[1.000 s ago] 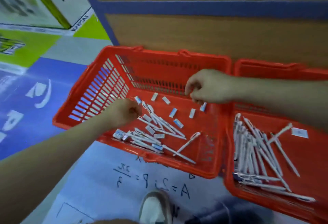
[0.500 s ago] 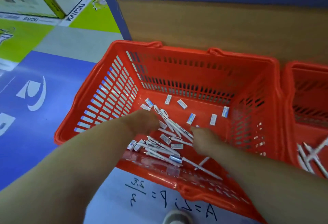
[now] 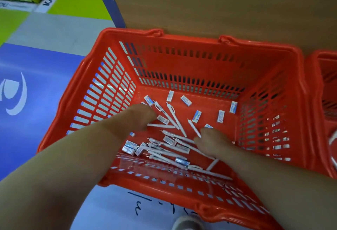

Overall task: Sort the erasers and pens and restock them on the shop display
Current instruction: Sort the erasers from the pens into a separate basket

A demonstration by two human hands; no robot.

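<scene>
Down on the shop floor [image 3: 36, 129], a red basket [image 3: 191, 38] stands against a wooden panel [image 3: 218, 10], and both of the person's arms reach into it. White pens [image 3: 176, 119] and small wrapped erasers [image 3: 196, 116] lie mixed on its bottom. Most pens are heaped crosswise toward the near wall, with a few erasers among them and a small cluster [image 3: 130, 147] at the heap's left end. Several more erasers lie loose and apart from one another along the far side.

The left hand [image 3: 138, 118] is at the left of the bottom, with its fingers curled down over a flat pen [image 3: 160, 125] that sticks out to the right from under them. I cannot tell whether it grips that pen. The right hand [image 3: 212, 140] is right of the middle with its fingers bent. Their tips meet the near end of a slanted pen [image 3: 193, 127], and I cannot tell whether they pinch it or only touch it.

A second basket [image 3: 326, 76], also red, stands just beside the first on the right, mostly cut off. A pale shoe [image 3: 187, 222] shows at the bottom edge.
</scene>
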